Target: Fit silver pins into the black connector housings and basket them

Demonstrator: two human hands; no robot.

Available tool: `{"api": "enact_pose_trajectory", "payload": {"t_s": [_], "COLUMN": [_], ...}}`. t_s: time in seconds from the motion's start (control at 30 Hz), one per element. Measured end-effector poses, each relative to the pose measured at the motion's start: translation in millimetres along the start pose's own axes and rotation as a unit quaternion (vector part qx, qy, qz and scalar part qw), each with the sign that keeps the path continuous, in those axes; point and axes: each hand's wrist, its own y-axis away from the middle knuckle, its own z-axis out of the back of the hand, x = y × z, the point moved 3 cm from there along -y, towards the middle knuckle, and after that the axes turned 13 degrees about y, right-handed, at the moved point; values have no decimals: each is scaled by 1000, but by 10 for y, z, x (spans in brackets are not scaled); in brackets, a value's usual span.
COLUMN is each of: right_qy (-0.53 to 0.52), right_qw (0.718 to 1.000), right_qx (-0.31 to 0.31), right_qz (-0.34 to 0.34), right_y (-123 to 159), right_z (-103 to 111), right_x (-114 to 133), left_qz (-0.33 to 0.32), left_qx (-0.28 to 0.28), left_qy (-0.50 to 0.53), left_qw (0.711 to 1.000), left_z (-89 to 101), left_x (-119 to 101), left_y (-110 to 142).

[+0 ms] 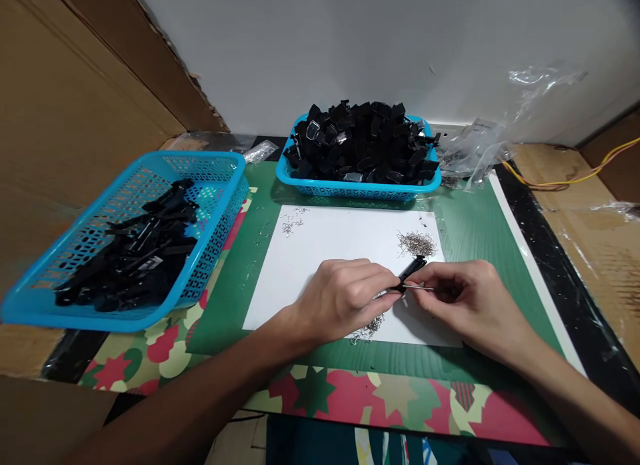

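Note:
My left hand (345, 297) rests on a white sheet (330, 242), fingers pinched on a small black plastic part (413, 268) that sticks up to the right. My right hand (465, 298) is closed round a thin metal tool (417, 288), whose tip points left at the black part. Small piles of tiny metal springs lie on the sheet: one pile (417, 242) just behind the hands, another pile (371, 328) under my left hand.
A blue basket (310, 182) heaped with black parts stands at the back. A second blue basket (215, 185) with longer black pieces sits at the left. Clear plastic bags (480, 148) lie back right, yellow wires (575, 178) beyond. Green mat (465, 225) underneath.

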Motion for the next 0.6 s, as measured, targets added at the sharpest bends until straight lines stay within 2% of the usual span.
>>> {"api": "enact_pose_trajectory", "payload": {"t_s": [0.27, 0.6], "right_qy": [-8, -16], "right_qw": [1000, 999], "right_qx": [14, -19], "right_qz": [-15, -30], "right_y": [-24, 4], "right_z": [-1, -60], "right_x": [-1, -4], "left_qz": [-6, -1], "left_qx": [-5, -6], "left_qy": [-4, -9], "left_qw": [1000, 1000], "left_z": [0, 4], "left_x": [-2, -8], "left_y": [-4, -3]}}
